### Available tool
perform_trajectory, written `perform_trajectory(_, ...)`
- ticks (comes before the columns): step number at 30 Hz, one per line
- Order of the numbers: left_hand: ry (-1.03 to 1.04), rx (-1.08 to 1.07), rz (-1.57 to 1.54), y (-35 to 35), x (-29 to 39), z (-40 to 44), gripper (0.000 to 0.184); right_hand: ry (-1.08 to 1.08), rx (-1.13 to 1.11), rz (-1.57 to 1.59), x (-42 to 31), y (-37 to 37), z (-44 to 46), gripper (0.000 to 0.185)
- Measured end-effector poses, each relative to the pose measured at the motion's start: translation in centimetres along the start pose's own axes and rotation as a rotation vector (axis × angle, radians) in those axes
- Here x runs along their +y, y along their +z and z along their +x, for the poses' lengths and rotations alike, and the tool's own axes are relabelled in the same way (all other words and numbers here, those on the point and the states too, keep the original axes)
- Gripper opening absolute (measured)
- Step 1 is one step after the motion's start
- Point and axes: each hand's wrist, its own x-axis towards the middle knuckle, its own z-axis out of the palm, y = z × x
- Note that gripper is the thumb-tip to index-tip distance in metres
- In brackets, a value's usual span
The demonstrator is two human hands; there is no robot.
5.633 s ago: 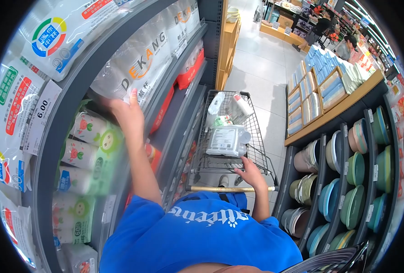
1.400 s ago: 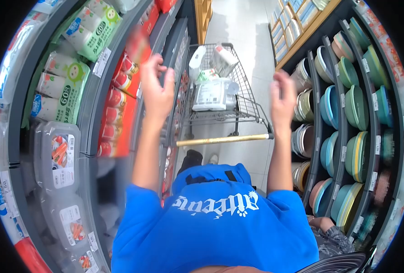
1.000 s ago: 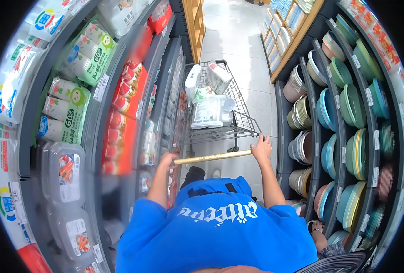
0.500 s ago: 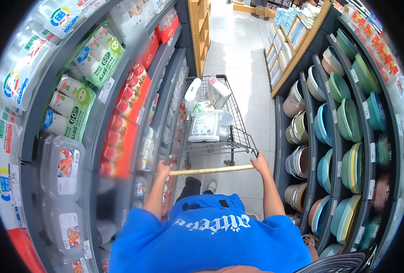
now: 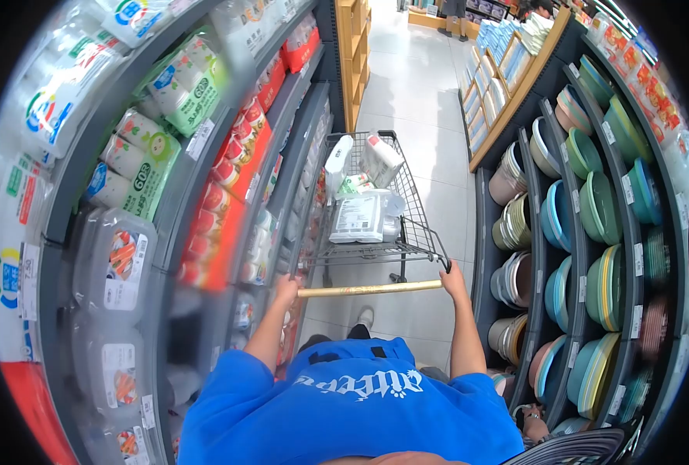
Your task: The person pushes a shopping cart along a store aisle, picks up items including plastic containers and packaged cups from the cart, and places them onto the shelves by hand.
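Note:
My left hand (image 5: 285, 291) is wrapped round the left end of a pale yellow cart handle (image 5: 368, 290). At the handle's other end, my right hand (image 5: 453, 280) closes on it near the dark frame. Ahead of both hands is the black wire shopping cart (image 5: 419, 208). Inside the cart lie a clear plastic pack with a white label (image 5: 358, 218), a long white package (image 5: 339, 154), a bag with a red mark (image 5: 382, 162) and a smaller green-and-white pack (image 5: 354, 183).
Shelves on the left hold green cup packs (image 5: 149, 167), red packs (image 5: 213, 221) and clear food boxes (image 5: 120, 267). Stacked basins (image 5: 602, 205) fill the right shelves. A tiled aisle (image 5: 406, 77) runs ahead, with a person (image 5: 454, 19) at its far end. Another hand (image 5: 533, 425) shows lower right.
The shelves, cart and hands all appear slightly further right in the view. My feet have shifted in a step. Both hands keep their hold on the handle, and the cart's contents look the same.

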Motion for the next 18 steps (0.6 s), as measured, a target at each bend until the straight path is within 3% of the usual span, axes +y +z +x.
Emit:
perform_trajectory(3, -0.128, -0.050, -0.167, -0.3, 1.3, -2.2, 0.008, 0.074, -0.018, -0.004, 0.3, 0.1, -0.4, 0.056)
perform_trajectory(6, -0.183, -0.134, -0.252, -1.3, 3.1, -4.8, 0.020, 0.149, -0.060, 0.042, 7.1, 3.6, 2.5, 0.051)
perform_trajectory(10, -0.171, -0.137, -0.254, -2.1, 2.9, -6.6, 0.018, 0.365, -0.178, 0.375, 2.8, 1.3, -1.1, 0.039)
perform_trajectory(13, -0.035, -0.143, -0.195, -1.9, -1.7, -5.1, 0.019, 0.478, -0.259, 0.505, 0.8, -0.2, -3.6, 0.030)
perform_trajectory(18, 0.259, 0.197, 0.270, -2.5, -3.6, -7.1, 0.027, 0.538, -0.299, 0.559, 1.5, 0.8, -6.8, 0.017)
